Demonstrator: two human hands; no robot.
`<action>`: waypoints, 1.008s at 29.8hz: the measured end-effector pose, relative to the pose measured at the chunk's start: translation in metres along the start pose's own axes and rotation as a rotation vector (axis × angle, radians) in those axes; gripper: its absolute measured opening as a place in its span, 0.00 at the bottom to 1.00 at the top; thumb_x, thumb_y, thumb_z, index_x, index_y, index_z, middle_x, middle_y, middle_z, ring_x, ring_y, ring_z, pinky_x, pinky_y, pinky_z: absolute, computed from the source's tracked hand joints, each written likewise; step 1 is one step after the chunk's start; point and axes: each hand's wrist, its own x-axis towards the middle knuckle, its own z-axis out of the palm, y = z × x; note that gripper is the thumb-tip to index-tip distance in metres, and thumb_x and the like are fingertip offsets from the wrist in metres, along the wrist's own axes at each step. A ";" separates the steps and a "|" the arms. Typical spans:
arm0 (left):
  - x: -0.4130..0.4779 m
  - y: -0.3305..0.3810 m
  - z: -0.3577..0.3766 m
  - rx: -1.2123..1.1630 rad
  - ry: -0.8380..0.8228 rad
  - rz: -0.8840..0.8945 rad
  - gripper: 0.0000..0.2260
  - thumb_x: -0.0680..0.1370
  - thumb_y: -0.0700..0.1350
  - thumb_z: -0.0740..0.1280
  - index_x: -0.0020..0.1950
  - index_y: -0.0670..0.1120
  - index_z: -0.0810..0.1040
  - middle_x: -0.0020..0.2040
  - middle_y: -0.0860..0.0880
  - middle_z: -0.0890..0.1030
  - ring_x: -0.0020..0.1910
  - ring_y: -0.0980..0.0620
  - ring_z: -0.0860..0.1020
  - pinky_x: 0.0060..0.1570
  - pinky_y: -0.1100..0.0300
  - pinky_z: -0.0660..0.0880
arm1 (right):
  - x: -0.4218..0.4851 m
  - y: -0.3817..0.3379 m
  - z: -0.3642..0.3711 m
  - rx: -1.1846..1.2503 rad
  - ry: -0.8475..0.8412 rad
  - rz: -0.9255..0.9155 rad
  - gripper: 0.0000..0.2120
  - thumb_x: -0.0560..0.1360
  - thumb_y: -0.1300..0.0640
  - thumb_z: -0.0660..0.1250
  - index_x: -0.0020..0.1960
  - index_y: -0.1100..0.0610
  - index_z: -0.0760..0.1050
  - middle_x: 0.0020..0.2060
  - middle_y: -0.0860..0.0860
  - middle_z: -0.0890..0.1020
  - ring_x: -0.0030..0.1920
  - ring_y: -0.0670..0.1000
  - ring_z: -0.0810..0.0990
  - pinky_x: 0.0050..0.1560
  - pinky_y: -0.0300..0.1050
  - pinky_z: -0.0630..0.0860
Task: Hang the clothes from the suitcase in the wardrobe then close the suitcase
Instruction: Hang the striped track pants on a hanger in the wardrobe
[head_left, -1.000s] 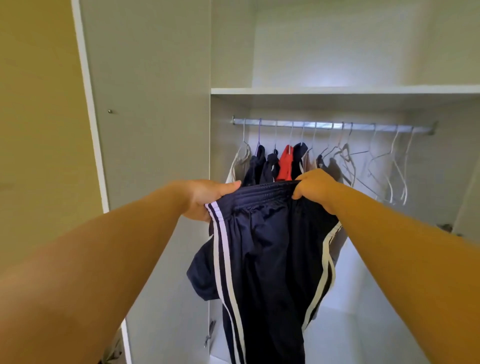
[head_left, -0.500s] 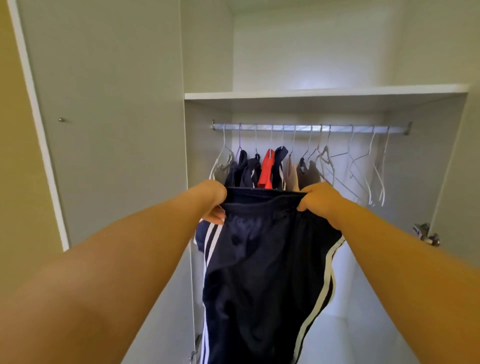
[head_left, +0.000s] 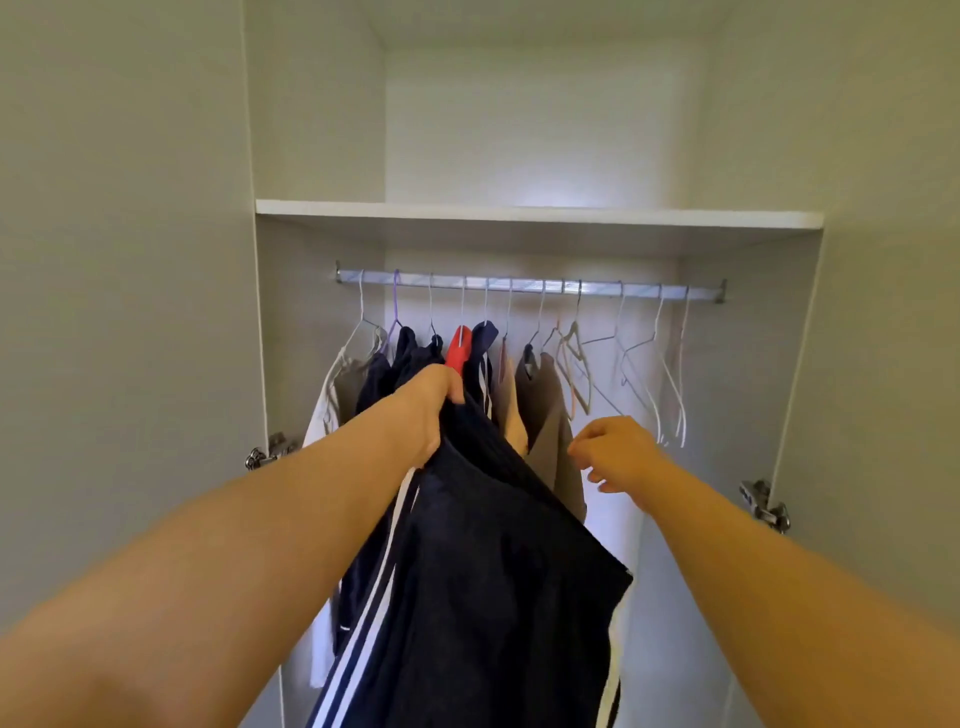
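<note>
Trousers (head_left: 498, 571) bunched by the top edge in left hand (head_left: 434, 415), grip tight, length hanging straight down below the rail (head_left: 519, 287). Holds nothing in right hand (head_left: 621, 460), fingers (head_left: 584, 448) loosely curled, close under bare hangers (head_left: 628, 358) up to its right.

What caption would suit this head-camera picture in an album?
Navy striped trousers gripped in the left hand before the wardrobe rail, right hand empty beside bare hangers.

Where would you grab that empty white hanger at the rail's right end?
Likely at its neck just under the hook, with the right hand coming up from the front: the white hanger hangs bare and edge-on from the rail, away from the hung clothes.
</note>
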 end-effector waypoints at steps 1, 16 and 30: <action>0.008 0.002 0.005 0.015 -0.025 -0.012 0.05 0.74 0.36 0.56 0.44 0.38 0.72 0.44 0.41 0.75 0.39 0.43 0.73 0.37 0.56 0.71 | 0.012 0.003 -0.001 -0.015 0.013 -0.002 0.05 0.77 0.62 0.61 0.48 0.60 0.76 0.46 0.60 0.80 0.47 0.59 0.80 0.47 0.48 0.79; 0.200 0.065 0.082 0.317 -0.168 0.058 0.19 0.78 0.49 0.62 0.66 0.41 0.70 0.62 0.42 0.75 0.61 0.43 0.74 0.63 0.54 0.70 | 0.212 0.005 0.012 -0.077 0.117 0.007 0.16 0.78 0.67 0.54 0.58 0.66 0.77 0.54 0.62 0.79 0.39 0.53 0.74 0.37 0.41 0.73; 0.265 0.057 0.072 0.375 -0.168 0.023 0.24 0.75 0.52 0.66 0.67 0.44 0.70 0.61 0.44 0.75 0.58 0.44 0.75 0.59 0.54 0.72 | 0.286 0.017 0.032 0.352 0.273 0.199 0.13 0.79 0.63 0.57 0.62 0.64 0.73 0.37 0.56 0.75 0.31 0.49 0.68 0.28 0.40 0.66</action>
